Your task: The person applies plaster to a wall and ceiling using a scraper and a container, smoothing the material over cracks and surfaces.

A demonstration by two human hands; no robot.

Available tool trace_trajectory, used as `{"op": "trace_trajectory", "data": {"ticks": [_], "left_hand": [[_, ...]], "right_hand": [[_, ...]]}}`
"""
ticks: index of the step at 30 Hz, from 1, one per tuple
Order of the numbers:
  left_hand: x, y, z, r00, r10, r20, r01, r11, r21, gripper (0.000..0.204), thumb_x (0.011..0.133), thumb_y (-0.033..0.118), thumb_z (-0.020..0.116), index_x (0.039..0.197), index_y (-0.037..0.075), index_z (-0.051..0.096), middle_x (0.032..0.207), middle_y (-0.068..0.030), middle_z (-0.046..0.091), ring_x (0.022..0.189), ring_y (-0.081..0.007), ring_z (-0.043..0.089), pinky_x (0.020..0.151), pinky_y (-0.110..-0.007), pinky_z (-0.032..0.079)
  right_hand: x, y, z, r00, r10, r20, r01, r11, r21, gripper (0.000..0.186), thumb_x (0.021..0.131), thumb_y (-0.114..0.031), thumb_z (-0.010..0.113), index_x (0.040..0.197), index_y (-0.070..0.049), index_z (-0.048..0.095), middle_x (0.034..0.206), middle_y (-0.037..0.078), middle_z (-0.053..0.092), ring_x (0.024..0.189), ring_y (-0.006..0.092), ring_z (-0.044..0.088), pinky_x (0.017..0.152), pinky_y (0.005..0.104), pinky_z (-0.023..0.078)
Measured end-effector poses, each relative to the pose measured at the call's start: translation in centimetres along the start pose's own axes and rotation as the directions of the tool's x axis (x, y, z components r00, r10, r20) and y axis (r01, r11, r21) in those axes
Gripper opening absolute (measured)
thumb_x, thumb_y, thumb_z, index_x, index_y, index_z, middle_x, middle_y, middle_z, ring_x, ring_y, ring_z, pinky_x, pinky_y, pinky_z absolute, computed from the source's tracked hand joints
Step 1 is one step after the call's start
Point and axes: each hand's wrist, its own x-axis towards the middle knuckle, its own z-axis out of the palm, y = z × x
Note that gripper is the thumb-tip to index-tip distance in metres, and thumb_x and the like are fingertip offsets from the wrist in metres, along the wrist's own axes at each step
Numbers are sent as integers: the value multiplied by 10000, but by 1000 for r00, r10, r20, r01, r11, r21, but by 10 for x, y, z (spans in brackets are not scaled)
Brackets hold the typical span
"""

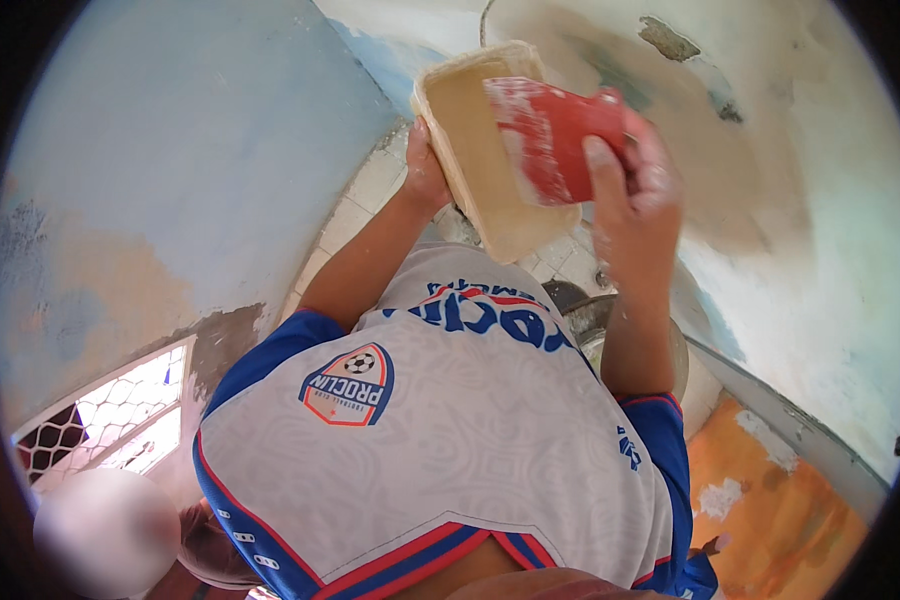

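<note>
My left hand (427, 172) grips the left edge of a cream rectangular tub (465, 195), its fingers partly hidden behind the wall. The tub is tilted, and its inside is coated with pale, plaster-like paste. In my right hand (642, 185) is a red putty spreader (560, 135), pinched between thumb and fingers at its thick edge. White paste smears its broad face, and the blade overlaps the tub's opening; whether it touches the inside I cannot tell. Paste also whitens my right thumb and fingers.
A patchy wall (750, 170) with a chipped hole (668, 40) rises to the right, a pale blue wall (190, 150) to the left. Whitish floor tiles (355, 215) show below. Another person (210, 545) is at lower left, near a window with wire mesh (120, 410).
</note>
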Motion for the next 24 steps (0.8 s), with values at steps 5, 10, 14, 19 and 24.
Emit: {"op": "trace_trajectory", "data": {"ticks": [5,10,14,19,24], "left_hand": [[6,17,-3,1000,-13,28,14,1000,-20,747,997,638,376,1474,67,441,1426,-166,553,1299,-313,554,1113,-463,447],[19,33,-34,979,-170,-110,164,985,-60,638,1029,575,385,1426,85,489,1344,-140,606,1228,-274,601,1070,-448,489],[25,45,-64,962,-269,-42,259,953,-155,551,1035,505,468,1397,92,515,1279,-100,645,1128,-253,654,997,-426,544],[33,64,-90,917,-396,-38,394,917,-59,541,1029,493,500,1384,87,534,1259,-101,660,1109,-240,665,986,-414,552],[44,71,-106,840,-538,-71,538,843,-30,538,1025,487,516,1385,88,540,1272,-104,660,1129,-237,663,989,-412,552]], "right_hand": [[8,18,48,944,135,300,-64,970,-234,315,1007,-12,531,1320,17,555,1118,110,707,985,116,654,893,265,520],[14,32,71,966,189,179,-182,982,-51,253,978,-33,553,1220,24,595,1025,125,720,919,149,686,823,309,538],[24,45,79,933,314,175,-339,931,139,263,998,0,514,1253,15,578,1027,103,711,914,128,679,808,264,550],[26,63,92,912,403,77,-410,893,184,272,992,-3,542,1260,35,567,1039,110,706,899,143,693,817,276,576],[27,96,93,895,446,27,-432,847,311,293,973,-36,601,1263,7,589,1069,95,717,887,138,709,751,270,593]]}}
